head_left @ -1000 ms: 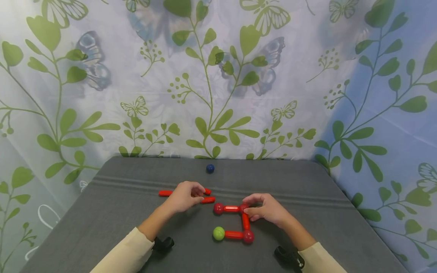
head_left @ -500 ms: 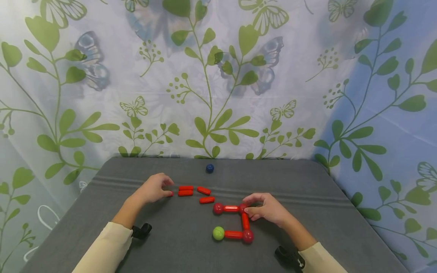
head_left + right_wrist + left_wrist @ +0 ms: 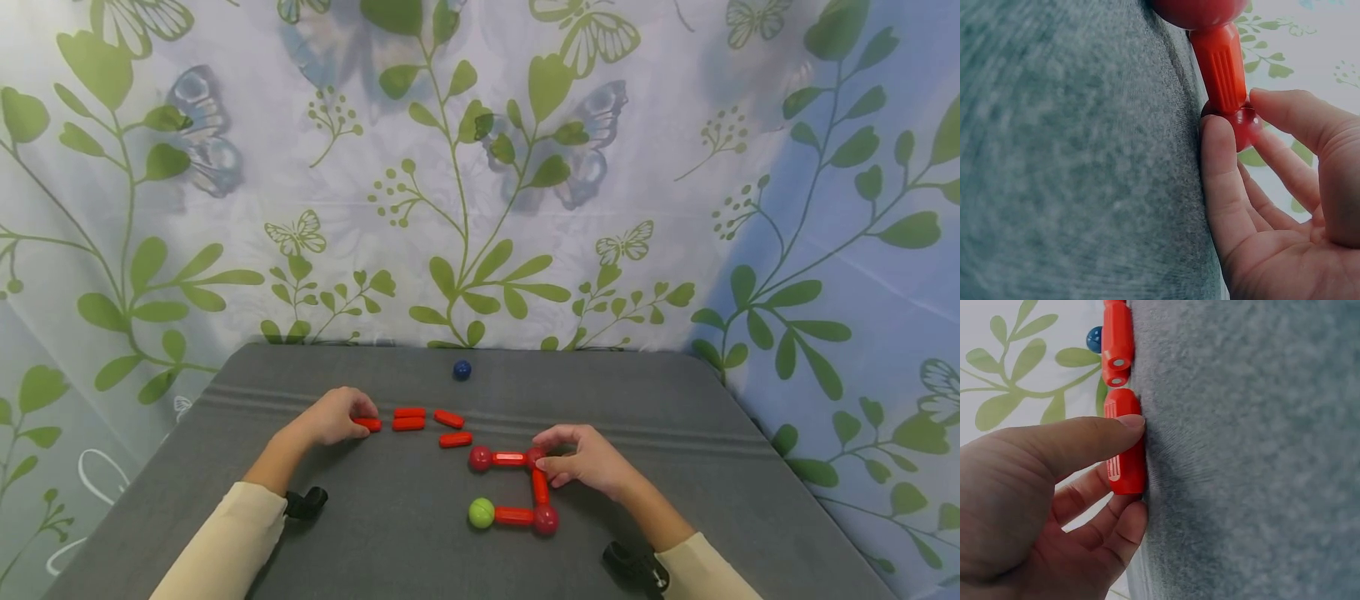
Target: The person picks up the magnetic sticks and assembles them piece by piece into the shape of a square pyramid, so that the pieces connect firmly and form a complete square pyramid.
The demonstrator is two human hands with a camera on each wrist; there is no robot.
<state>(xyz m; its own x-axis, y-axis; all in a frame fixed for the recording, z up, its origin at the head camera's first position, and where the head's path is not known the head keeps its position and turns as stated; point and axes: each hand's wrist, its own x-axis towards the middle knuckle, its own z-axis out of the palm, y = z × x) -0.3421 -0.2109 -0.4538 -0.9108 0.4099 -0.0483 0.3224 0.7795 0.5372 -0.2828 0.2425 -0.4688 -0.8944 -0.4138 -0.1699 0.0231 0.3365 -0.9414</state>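
Note:
Thumb and fingers of my left hand (image 3: 337, 417) pinch a red building rod (image 3: 1126, 465) lying on the table at the left. Just beyond it, two more red rods (image 3: 408, 424) lie side by side, with round silvery spots on their ends in the left wrist view. My right hand (image 3: 588, 460) holds the red ball (image 3: 1249, 127) at the far right corner of a three-sided shape of rods and balls. Another red ball (image 3: 480, 457) ends its far side. At the near side are a red ball (image 3: 546, 519) and a green ball (image 3: 482, 512).
Two loose red rods, one slanted (image 3: 448, 418) and one below it (image 3: 455, 439), lie between the left hand and the shape. A blue ball (image 3: 462, 370) sits near the far edge of the grey table (image 3: 405, 550). A leaf-patterned curtain (image 3: 480, 208) hangs behind.
My left hand has moved left from above the middle rods to the leftmost red rod and now pinches it. The right hand has stayed on its ball.

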